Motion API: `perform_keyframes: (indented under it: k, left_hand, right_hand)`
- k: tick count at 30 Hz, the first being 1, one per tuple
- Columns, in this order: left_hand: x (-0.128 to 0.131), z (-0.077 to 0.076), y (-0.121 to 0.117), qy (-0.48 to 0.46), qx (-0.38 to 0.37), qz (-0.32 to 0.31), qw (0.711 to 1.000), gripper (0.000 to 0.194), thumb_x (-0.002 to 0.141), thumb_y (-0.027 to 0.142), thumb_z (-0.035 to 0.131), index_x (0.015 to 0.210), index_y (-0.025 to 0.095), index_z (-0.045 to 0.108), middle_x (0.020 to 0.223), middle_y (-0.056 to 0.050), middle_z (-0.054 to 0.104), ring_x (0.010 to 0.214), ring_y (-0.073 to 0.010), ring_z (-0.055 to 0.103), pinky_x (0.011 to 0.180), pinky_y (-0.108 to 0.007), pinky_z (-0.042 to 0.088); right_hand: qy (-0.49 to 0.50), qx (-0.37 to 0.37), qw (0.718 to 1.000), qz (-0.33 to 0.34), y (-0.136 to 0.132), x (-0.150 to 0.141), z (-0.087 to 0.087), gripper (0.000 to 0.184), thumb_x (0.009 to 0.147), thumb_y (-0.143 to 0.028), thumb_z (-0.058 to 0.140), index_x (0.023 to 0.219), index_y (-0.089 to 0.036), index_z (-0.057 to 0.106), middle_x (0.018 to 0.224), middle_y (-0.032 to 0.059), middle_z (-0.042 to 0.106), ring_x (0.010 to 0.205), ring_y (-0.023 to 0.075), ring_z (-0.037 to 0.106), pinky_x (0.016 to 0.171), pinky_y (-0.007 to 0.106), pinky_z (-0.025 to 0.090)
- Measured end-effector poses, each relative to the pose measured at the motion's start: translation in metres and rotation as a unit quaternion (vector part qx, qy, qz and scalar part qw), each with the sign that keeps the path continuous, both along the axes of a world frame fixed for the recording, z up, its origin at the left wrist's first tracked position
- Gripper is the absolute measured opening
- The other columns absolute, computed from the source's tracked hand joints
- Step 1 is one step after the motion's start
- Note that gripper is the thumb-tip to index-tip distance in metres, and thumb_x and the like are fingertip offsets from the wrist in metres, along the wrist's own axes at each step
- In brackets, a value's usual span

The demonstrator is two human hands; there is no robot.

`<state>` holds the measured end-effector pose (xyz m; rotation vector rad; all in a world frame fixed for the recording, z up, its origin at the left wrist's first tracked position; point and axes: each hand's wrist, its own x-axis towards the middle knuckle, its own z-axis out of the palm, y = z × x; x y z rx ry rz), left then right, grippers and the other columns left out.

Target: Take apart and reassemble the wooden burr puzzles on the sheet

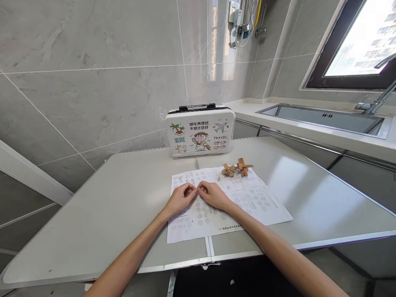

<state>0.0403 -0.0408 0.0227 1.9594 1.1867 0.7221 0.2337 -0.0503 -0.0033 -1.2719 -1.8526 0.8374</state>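
My left hand and right hand meet over one printed sheet, fingers curled, whether gripping anything I cannot tell. Beyond them stand two wooden puzzles, one white case

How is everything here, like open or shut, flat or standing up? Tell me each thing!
Sheet: unfolded, lying flat
Left hand: fingers curled, over the sheet
Right hand: fingers curled, close to the left hand
Wooden blocks: joined in two clusters, on the sheet
Case: standing upright, shut
Table: top level
Tap: no water seen running
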Motion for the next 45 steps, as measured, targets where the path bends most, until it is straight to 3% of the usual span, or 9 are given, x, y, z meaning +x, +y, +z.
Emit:
perform_keyframes:
  k: [25, 31, 38, 45]
  left_hand:
    - [0.0, -0.003, 0.0, 0.011, 0.017, -0.006, 1.0, 0.036, 0.096, 0.053, 0.058, 0.089, 0.02, 0.069, 0.084, -0.003, 0.07, 0.072, -0.0161, 0.055, 0.066, -0.027, 0.044]
    - [-0.001, -0.004, 0.002, 0.016, 0.016, -0.009, 1.0, 0.033, 0.096, 0.05, 0.059, 0.092, 0.02, 0.07, 0.086, -0.003, 0.072, 0.072, -0.016, 0.055, 0.066, -0.028, 0.044]
    - [-0.001, -0.004, 0.002, 0.013, 0.02, -0.008, 1.0, 0.033, 0.095, 0.05, 0.06, 0.093, 0.02, 0.073, 0.089, -0.004, 0.074, 0.073, -0.0173, 0.058, 0.068, -0.029, 0.046]
    - [-0.002, -0.006, 0.003, 0.007, 0.011, 0.002, 1.0, 0.03, 0.094, 0.049, 0.063, 0.092, 0.021, 0.074, 0.083, -0.003, 0.071, 0.073, -0.0174, 0.058, 0.068, -0.029, 0.045]
  right_hand:
    - [-0.005, -0.003, 1.0, -0.002, -0.001, 0.0, 0.002, 0.016, 0.097, -0.021, 0.054, 0.083, -0.022, 0.062, 0.069, -0.0019, 0.065, 0.064, 0.0158, 0.055, 0.064, 0.027, 0.038]
    - [0.032, -0.01, 0.999, -0.003, 0.001, 0.0, -0.001, 0.016, 0.097, -0.025, 0.053, 0.085, -0.022, 0.063, 0.069, -0.0017, 0.066, 0.065, 0.0165, 0.057, 0.065, 0.027, 0.042]
    - [0.121, -0.004, 0.989, -0.087, 0.006, 0.003, -0.002, 0.021, 0.099, -0.04, 0.052, 0.089, -0.023, 0.06, 0.069, -0.0013, 0.065, 0.06, 0.0177, 0.058, 0.063, 0.03, 0.045]
    - [0.24, -0.029, 0.953, -0.181, 0.014, 0.011, -0.003, 0.024, 0.099, -0.049, 0.05, 0.097, -0.025, 0.052, 0.069, -0.003, 0.058, 0.055, 0.0159, 0.052, 0.054, 0.028, 0.042]
